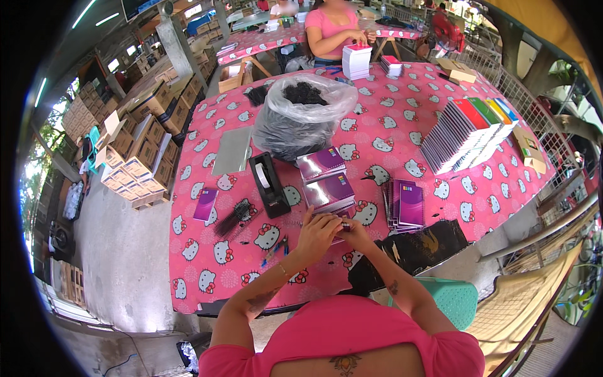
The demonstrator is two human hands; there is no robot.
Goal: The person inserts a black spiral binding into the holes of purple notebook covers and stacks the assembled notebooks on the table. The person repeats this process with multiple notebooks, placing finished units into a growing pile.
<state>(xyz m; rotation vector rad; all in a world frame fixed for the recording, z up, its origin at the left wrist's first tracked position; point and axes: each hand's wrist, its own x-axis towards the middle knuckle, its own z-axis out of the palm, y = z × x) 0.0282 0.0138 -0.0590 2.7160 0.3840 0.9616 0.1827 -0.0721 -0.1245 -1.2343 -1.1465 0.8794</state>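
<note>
Fingers beside purple notebooks; multicoloured cover marks, unreadable.

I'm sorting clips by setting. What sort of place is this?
Probably a notebook-making workshop: stacked purple notebooks, a translucent plastic bag of what look like black binding coils, and piled cardboard boxes at left.

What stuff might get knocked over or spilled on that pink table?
Maybe these:
1. The shiny purple notebooks are piled right by the left hand, so a bump might slide some off.
2. The big plastic bag is open at the top and holds lots of black bits, so tipping it might spill them.
3. The tall notebook stacks on the right seem to lean, so a knock might topple them.
</note>
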